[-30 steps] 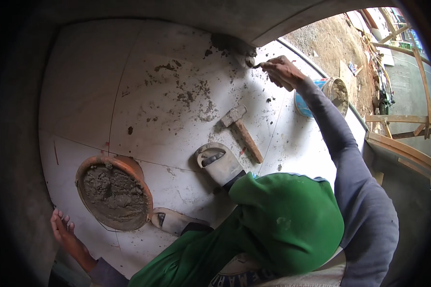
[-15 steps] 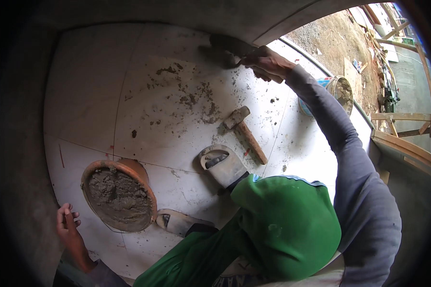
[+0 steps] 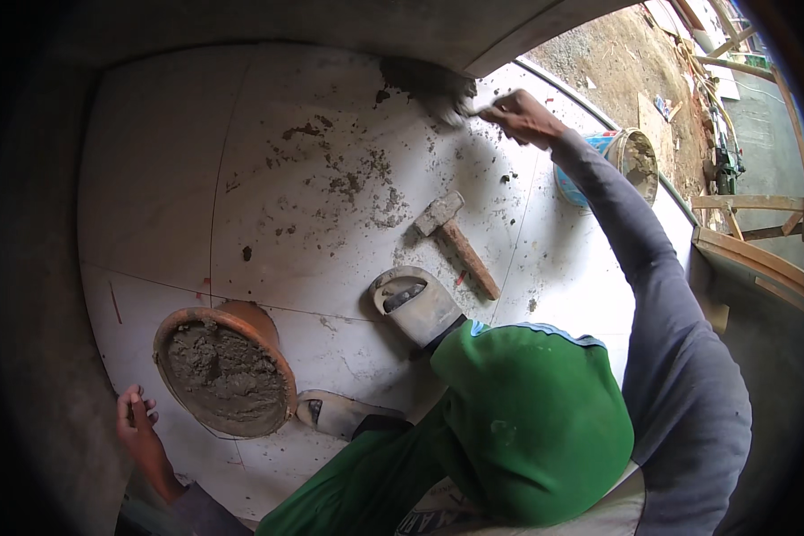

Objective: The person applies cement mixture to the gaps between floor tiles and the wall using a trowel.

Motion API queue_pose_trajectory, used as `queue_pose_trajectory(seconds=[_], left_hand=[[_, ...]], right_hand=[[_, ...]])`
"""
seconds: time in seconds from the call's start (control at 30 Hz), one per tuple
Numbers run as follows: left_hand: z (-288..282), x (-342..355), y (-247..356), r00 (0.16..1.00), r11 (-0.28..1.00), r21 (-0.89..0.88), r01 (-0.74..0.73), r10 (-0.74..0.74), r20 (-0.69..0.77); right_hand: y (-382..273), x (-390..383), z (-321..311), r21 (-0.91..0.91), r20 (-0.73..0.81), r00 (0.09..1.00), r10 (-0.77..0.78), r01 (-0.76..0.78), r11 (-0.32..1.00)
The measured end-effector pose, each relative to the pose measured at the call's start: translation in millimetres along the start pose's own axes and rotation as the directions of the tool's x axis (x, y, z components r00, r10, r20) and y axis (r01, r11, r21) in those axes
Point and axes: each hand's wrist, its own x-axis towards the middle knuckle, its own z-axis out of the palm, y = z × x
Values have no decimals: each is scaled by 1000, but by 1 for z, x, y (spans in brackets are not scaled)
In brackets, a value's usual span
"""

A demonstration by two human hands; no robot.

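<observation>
Head view: right hand [image 3: 529, 121] clenches a trowel [image 3: 458, 113], long axis pointing left; left hand [image 3: 138, 422] half-curled, empty.

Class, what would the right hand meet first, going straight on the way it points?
Beyond its tool, the right hand would likely meet the dark mortar by the wall first; depth is unclear.

A grey-headed, wooden-handled hammer [image 3: 458, 244] lies on the white tiled floor [image 3: 152, 196], apart from a round blue bucket [image 3: 611, 149].

Partial dark lettering [image 3: 436, 522] on the pale shirt [image 3: 606, 509]
</observation>
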Motion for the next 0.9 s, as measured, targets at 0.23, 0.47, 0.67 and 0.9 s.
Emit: queue_pose_trajectory(seconds=[0.23,0.47,0.67,0.9], left_hand=[[-7,-8,6,998,998,5,-56,56,12],[-27,-33,-66,990,993,-11,122,-122,-69],[-27,-32,-45,998,998,10,63,-62,-7],[-34,-37,-50,998,998,37,49,-48,-42]], right_hand=[[-34,0,31,-135,-210,957,-198,173,976],[-119,-29,35,24,-14,857,-516,516,856],[-133,25,35,470,340,922,-188,7,882],[-133,53,46,480,236,956,-176,42,876]])
